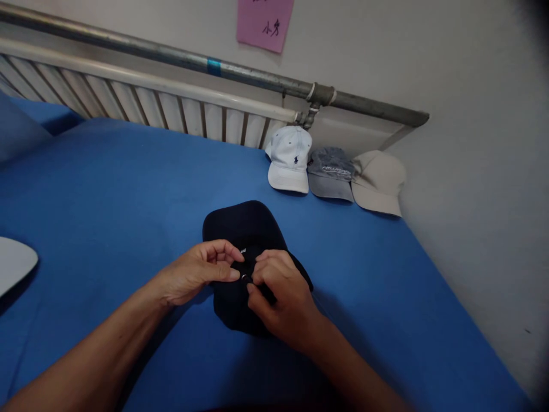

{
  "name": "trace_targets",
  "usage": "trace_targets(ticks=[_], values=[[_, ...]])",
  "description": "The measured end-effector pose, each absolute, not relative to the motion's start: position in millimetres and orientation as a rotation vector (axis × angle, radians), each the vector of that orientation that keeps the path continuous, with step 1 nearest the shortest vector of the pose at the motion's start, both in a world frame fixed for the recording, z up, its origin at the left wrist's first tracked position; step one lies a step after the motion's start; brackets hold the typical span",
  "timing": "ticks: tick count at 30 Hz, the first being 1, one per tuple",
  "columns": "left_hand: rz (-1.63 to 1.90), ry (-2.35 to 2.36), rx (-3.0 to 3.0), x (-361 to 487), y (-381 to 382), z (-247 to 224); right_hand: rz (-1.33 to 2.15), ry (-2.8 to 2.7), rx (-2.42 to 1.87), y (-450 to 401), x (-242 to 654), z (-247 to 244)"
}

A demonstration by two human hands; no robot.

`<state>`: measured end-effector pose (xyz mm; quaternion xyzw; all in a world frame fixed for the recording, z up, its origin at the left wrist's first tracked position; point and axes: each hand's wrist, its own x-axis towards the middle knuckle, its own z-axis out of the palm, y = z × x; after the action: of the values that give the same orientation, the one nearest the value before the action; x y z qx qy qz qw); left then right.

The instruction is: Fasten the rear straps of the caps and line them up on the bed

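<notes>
A black baseball cap lies on the blue surface in front of me, its brim pointing away. Both hands work at the strap at its back, where a small metal buckle glints. My left hand comes in from the left, with thumb and forefinger closed on the strap by the buckle. From the right, my right hand has its fingers curled in and pinches the strap's other side. The fingers partly hide the strap and the opening of the cap.
A white cap, a grey cap and a beige cap stand in a row near the wall. A radiator and a metal pipe run behind the blue cloth. A white rounded object sits at the left edge.
</notes>
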<state>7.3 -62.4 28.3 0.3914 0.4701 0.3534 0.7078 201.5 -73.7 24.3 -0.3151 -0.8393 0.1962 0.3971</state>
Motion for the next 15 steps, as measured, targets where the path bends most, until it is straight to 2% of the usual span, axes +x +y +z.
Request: trace_targets(ticks=[15], values=[[0.830, 1.069, 0.887, 10.9, -65.5, 29.0, 0.385, -2.209, -0.790, -75.4, 202.3, 31.0]])
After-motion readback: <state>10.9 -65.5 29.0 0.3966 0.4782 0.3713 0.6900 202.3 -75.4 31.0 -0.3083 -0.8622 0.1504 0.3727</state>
